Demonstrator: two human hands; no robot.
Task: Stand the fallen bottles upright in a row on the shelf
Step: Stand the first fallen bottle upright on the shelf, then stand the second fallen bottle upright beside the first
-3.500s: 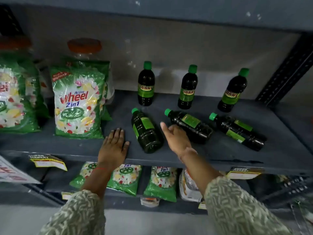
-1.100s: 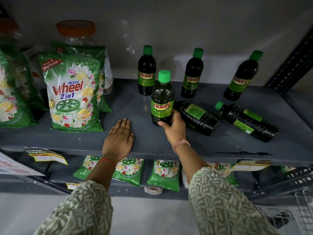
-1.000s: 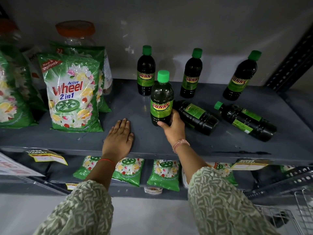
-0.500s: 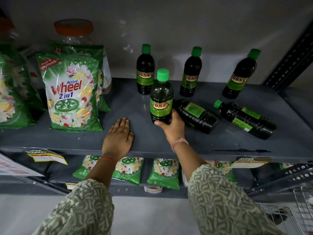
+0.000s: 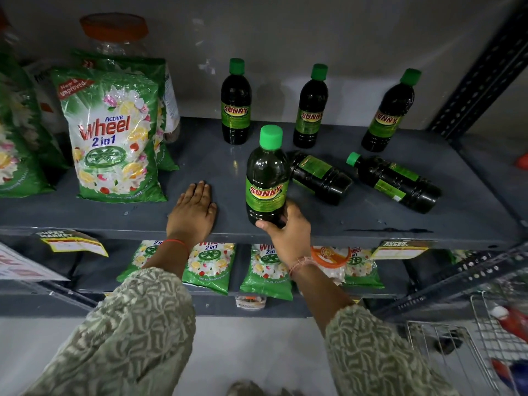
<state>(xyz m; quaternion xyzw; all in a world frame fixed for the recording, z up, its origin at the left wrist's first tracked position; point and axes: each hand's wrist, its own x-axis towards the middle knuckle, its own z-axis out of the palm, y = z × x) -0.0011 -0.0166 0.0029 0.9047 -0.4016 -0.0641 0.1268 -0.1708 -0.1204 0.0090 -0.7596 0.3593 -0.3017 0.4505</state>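
My right hand (image 5: 288, 232) is wrapped around the base of a dark Sunny bottle (image 5: 267, 178), thumb across the front at the bottom and fingers curled behind, and the bottle stands upright near the front edge of the grey shelf (image 5: 371, 221), green cap up and label facing me. My left hand (image 5: 193, 210) lies flat on the shelf just to the left of it, palm down, fingers together and holding nothing. Right behind the bottle I hold, a fallen bottle (image 5: 318, 177) lies on its side, its neck hidden behind my bottle. A second fallen bottle (image 5: 395, 181) lies farther right, its cap pointing back and left. Along the back wall three bottles stand upright in a row: the left one (image 5: 236, 105), the middle one (image 5: 311, 110) and the right one (image 5: 388, 114), spaced apart. To the left of my hands a Wheel detergent bag (image 5: 114, 138) stands on the same shelf with a clear jar (image 5: 114, 35) with an orange lid behind it.
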